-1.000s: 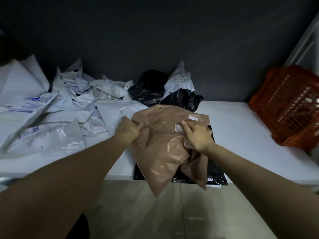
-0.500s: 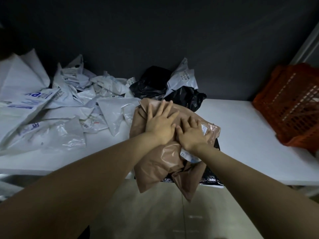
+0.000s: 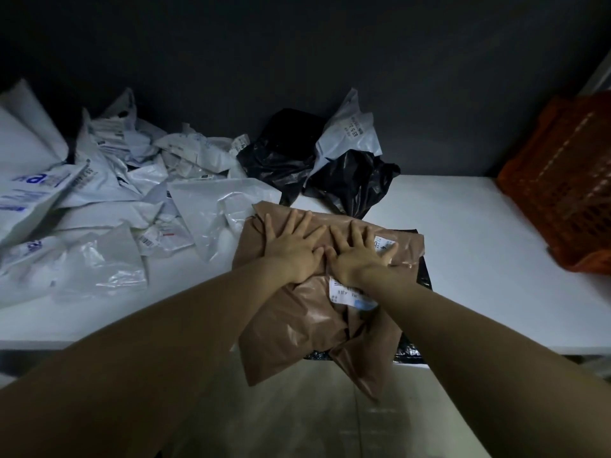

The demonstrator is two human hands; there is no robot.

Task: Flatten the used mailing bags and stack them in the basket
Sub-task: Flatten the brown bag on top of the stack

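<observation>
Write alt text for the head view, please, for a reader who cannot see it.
A person's left hand and right hand press a brown mailing bag flat on a black bag at the front edge of a white table. Crumpled white bags and black bags lie left and behind; an orange basket sits at the right.

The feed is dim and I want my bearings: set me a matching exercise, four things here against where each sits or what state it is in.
Things:
1. brown bag
2. orange basket
3. white bags
4. crumpled black bags

Place or state:
A. heaped on the left of the table
B. pressed under the flat left hand and right hand
C. at the far right
D. bunched at the back, centre

Pairs: 1-B, 2-C, 3-A, 4-D
</observation>
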